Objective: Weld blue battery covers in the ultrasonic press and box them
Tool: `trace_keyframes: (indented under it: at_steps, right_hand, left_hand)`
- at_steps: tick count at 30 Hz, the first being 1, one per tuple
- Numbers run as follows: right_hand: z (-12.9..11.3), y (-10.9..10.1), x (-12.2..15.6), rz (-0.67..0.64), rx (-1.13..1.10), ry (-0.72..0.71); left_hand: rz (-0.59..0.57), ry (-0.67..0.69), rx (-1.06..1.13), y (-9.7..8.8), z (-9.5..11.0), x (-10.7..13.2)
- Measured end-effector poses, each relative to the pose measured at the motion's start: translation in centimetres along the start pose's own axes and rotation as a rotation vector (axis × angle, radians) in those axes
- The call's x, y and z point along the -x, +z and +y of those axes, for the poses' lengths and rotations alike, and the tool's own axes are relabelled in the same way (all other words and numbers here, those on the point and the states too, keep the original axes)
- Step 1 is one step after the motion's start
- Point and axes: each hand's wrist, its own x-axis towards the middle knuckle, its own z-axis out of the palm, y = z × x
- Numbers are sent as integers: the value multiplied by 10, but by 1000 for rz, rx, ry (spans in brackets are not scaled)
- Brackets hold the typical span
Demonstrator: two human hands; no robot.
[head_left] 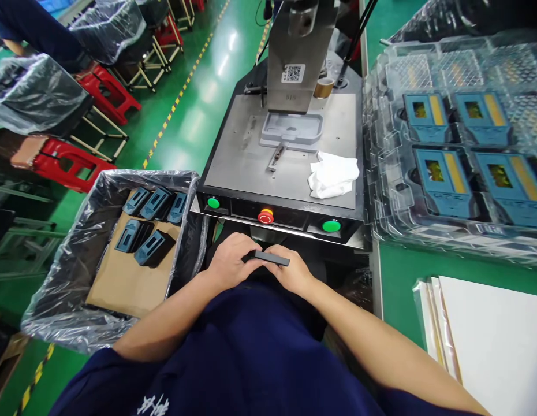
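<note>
left hand (pixel 231 260) and right hand (pixel 294 270) are gripping a dark flat piece (pixel 273 258), a machine (pixel 236 156) is standing ahead, a plastic-lined bin (pixel 63 329) is holding blue-black housings (pixel 154 247) at left

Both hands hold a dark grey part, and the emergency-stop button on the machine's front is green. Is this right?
Not the colour: the head view shows the emergency-stop button is red. The left hand and right hand do hold the dark grey part.
</note>
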Motion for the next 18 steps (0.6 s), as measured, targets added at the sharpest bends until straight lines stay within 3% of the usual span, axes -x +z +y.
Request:
trace_keyframes:
  at_steps: [3, 10, 18]
  right_hand:
    - [1, -1, 0, 6, 27, 1]
    - [6, 5, 4, -1, 96, 16]
    - [6, 9, 5, 108, 260, -56]
  left_hand:
    - [13, 33, -73, 1, -2, 3]
    - [-6, 288, -289, 3, -13, 7]
    - [-86, 322, -270, 4, -10, 3]
